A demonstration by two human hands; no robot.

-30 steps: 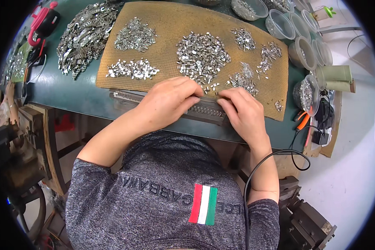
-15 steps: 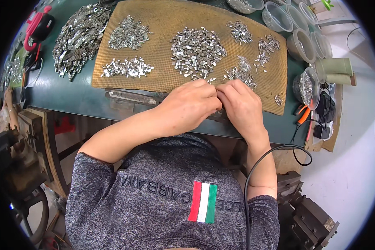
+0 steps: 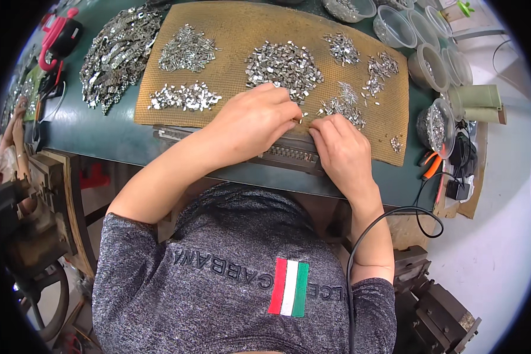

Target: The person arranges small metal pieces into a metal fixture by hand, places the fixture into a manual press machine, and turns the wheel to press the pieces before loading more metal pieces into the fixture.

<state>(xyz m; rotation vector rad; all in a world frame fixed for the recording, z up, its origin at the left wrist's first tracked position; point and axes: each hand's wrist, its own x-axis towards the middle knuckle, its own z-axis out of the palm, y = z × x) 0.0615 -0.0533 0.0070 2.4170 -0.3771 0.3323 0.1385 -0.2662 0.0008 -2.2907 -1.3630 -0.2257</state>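
Observation:
My left hand [image 3: 256, 124] is over the near edge of the tan textured mat [image 3: 230, 71], its thumb and fingers pinched together. A small shiny metal piece [image 3: 302, 117] shows right at those fingertips. My right hand [image 3: 343, 147] rests at the right part of a long dark metal fixture [image 3: 174, 134], fingers closed; what they hold, if anything, is hidden. A row of small metal links [image 3: 289, 154] sits in the fixture's groove between my hands. Just beyond my left hand is a large pile of square metal pieces [image 3: 283, 68].
Smaller piles of metal pins [image 3: 187, 48] and bits [image 3: 184, 97] lie on the mat. A heap of linked metal bands [image 3: 121, 53] is at the left. Clear plastic tubs [image 3: 435, 127] and orange-handled pliers [image 3: 432, 165] line the right, with a black cable [image 3: 389, 209] by my right forearm.
My left hand has moved left and away from me, parting from the right hand and uncovering the row of links. The right hand has barely moved.

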